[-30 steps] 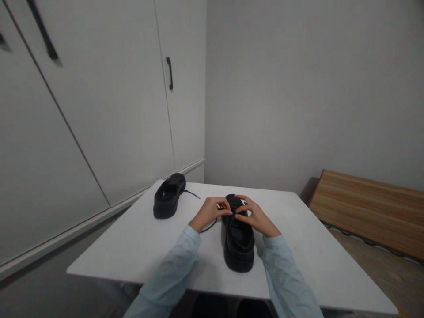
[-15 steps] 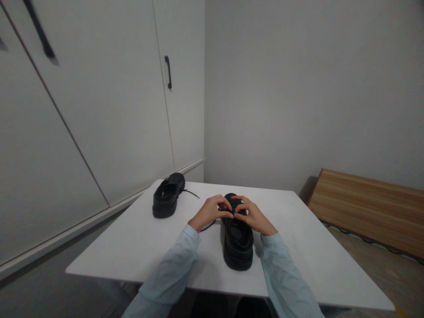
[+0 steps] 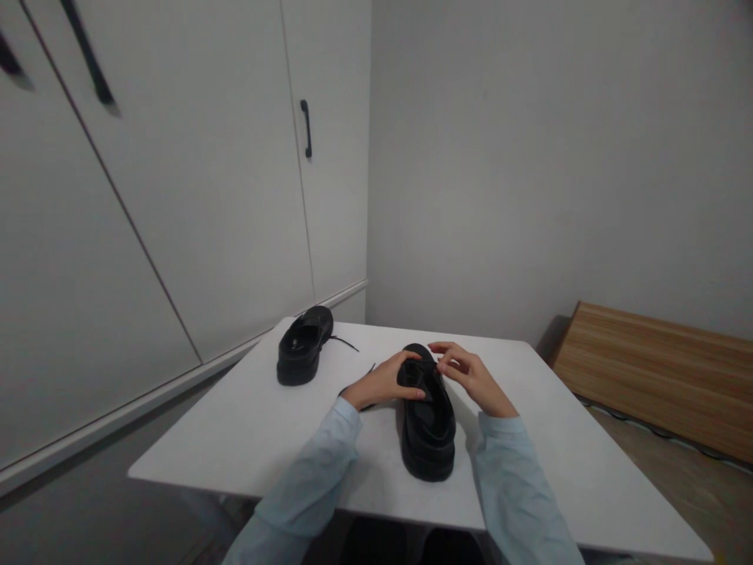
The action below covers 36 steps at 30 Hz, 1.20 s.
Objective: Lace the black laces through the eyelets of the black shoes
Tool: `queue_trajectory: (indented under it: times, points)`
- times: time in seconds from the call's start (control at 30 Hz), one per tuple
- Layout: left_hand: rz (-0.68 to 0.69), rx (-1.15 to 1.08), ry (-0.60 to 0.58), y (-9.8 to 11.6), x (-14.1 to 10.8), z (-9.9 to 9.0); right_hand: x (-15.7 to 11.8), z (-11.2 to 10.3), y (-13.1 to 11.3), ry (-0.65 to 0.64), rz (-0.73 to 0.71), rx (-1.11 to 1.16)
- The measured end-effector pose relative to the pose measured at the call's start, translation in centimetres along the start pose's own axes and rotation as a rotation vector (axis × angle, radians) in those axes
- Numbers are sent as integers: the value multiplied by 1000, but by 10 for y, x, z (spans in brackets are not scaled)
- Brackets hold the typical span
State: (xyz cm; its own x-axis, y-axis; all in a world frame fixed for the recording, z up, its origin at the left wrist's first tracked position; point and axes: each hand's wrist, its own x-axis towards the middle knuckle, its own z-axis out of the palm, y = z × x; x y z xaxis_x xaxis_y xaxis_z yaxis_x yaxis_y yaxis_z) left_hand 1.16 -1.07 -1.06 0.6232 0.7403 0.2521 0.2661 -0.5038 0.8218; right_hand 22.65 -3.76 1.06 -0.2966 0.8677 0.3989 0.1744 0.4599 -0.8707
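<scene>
A black shoe (image 3: 428,455) stands on the white table in front of me, its heel toward me. My left hand (image 3: 385,382) grips its left side near the lacing, thumb over the opening and fingers bent across the top. At the right edge of the lacing, my right hand (image 3: 471,380) is closed in a pinch on the thin dark shoelace, most of which its fingertips hide. A loose lace end (image 3: 369,369) lies on the table beyond my left wrist. The second black shoe (image 3: 298,369) sits farther off to the left, apart from both hands.
The white table (image 3: 235,439) reaches out around both shoes. White cabinet doors with dark handles (image 3: 307,129) rise behind it on the left, and a grey wall (image 3: 518,173) stands behind. A wood-grain panel (image 3: 652,369) leans on the right, beyond the table edge.
My hands were close together over the lacing; now they are apart. The right hand has shifted to the shoe's right edge, and the left has settled on its left side.
</scene>
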Motion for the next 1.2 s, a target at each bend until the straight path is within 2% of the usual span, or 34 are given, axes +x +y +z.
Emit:
queue_trajectory:
  times: [0.13,0.23,0.43,0.57,0.83,0.97,1.07,1.13,1.2]
  points:
    - [24,-15,-6,-2,0,0,-3,-5,-5,125,29,309]
    - [23,-6,2,-3,0,0,-4,-5,-8,163,65,435]
    - [10,15,5,0,0,-1,-5,-7,-9,185,144,393]
    - [22,36,21,-2,1,1,-8,-10,-9,177,146,394]
    - [9,60,30,2,1,0,-18,-21,-14,40,185,453]
    - [1,40,34,2,0,1,-20,-20,-18,-123,272,460]
    - [12,-55,39,-5,3,-1,-20,-16,-19,-232,306,430]
    - [32,-154,92,-12,6,-6,-20,-15,-17,-267,288,436]
    - [-20,-195,233,-18,8,-14,-19,-15,-14,-272,263,453]
